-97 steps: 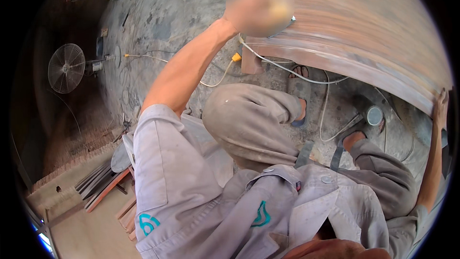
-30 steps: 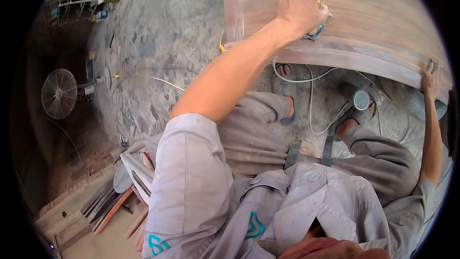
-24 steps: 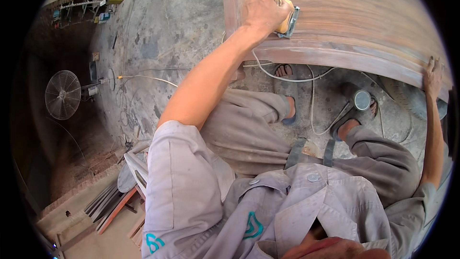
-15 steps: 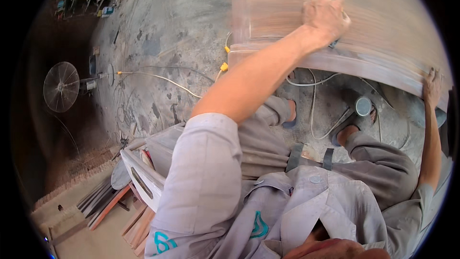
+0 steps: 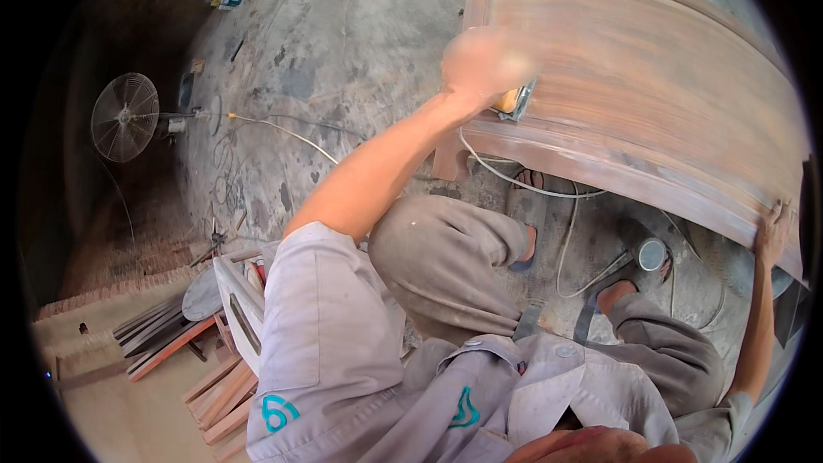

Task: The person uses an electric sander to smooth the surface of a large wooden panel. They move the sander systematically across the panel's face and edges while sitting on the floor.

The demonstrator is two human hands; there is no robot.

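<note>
My left hand, smeared by motion, is closed over a yellow-and-dark corded sander at the left end of a large wooden panel. Most of the tool is hidden under the hand; its squarish base shows beside the palm. The panel is reddish brown with pale dusty streaks, a raised border and a curved far edge. At the near right edge of the panel, my right hand grips the border with its fingers over the top.
A pale cable loops under the panel across the stained concrete floor. A grey cylindrical container stands by my foot. At the left are a round fan, a white wooden frame and several wood strips.
My left hand has swept left with the sander, from the panel's middle to its left end. The view has shifted, showing more of the panel's far edge. My right hand stays on the border.
</note>
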